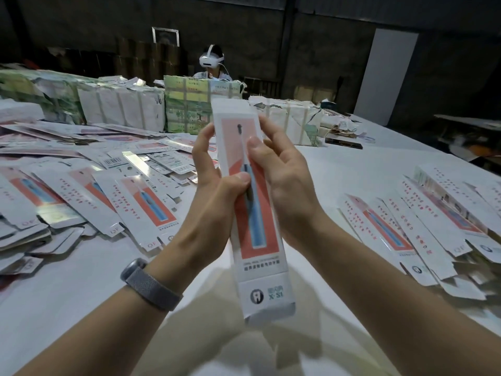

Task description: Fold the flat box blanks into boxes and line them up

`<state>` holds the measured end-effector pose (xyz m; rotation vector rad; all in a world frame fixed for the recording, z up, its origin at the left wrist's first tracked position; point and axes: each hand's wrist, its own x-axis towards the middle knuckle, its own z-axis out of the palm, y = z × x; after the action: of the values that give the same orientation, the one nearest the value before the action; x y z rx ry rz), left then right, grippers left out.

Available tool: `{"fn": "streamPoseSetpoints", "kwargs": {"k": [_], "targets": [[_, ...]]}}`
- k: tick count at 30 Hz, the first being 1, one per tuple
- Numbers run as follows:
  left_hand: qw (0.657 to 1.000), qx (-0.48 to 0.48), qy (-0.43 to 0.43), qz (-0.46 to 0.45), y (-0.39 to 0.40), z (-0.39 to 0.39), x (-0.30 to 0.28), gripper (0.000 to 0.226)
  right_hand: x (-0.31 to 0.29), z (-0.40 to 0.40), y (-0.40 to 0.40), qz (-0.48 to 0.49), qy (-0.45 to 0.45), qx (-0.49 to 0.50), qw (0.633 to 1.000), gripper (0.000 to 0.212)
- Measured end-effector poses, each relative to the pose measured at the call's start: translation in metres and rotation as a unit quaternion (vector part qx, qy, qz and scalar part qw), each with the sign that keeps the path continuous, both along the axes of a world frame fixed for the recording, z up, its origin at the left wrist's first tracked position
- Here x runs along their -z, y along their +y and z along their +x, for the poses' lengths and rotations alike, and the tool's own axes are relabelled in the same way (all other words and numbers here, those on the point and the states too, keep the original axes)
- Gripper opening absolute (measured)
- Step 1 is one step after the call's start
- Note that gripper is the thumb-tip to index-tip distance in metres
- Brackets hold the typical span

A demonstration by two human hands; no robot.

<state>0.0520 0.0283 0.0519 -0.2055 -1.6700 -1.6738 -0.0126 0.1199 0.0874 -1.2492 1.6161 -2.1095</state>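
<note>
Head view, the only one here: the person holds one box blank (pixel 250 202) up in the air over the near middle of the surface (pixel 352 169), long axis roughly upright, printed toothbrush face toward the camera. The left hand (pixel 217 175) pinches its left edge about halfway up, thumb pressed on the front panel and fingers wrapped behind. The right hand (pixel 282 169) grips the right edge at about the same height, thumb on the front, fingers curled round the back. So both hands are clamped on the same piece, neither one free.

Handling-wise it looks like thin glossy card: very light, stiff along the creases but easy to dent or crumple on the flat panels, and probably a bit slick. Best bet seems to be squeezing at the long side creases, like now, so the sleeve pops open, then tucking the end flaps.

A loose heap of flat blanks (pixel 89 191) covers the left side of the surface. A row of boxes (pixel 423 221) sits along the right edge, seemingly already popped open. Wrapped bundles (pixel 122 107) stack along the far edge, with another person (pixel 212 62) behind them.
</note>
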Motion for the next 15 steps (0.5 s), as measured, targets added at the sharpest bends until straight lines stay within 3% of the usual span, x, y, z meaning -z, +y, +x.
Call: {"fn": "streamPoseSetpoints", "kwargs": {"k": [4,11,15], "targets": [[0.995,-0.009,0.012,-0.102,-0.008,0.005,-0.007,0.087,-0.005,-0.005,0.002,-0.006,0.028,-0.005,1.0,0.029],[0.997,-0.007,-0.004,-0.077,-0.014,0.008,-0.009,0.047,0.001,-0.008,0.004,0.003,0.09,-0.004,0.996,0.02],[0.997,-0.006,-0.004,-0.073,-0.012,0.007,-0.008,0.038,0.003,-0.009,0.002,-0.019,0.085,-0.019,0.996,0.018]]}}
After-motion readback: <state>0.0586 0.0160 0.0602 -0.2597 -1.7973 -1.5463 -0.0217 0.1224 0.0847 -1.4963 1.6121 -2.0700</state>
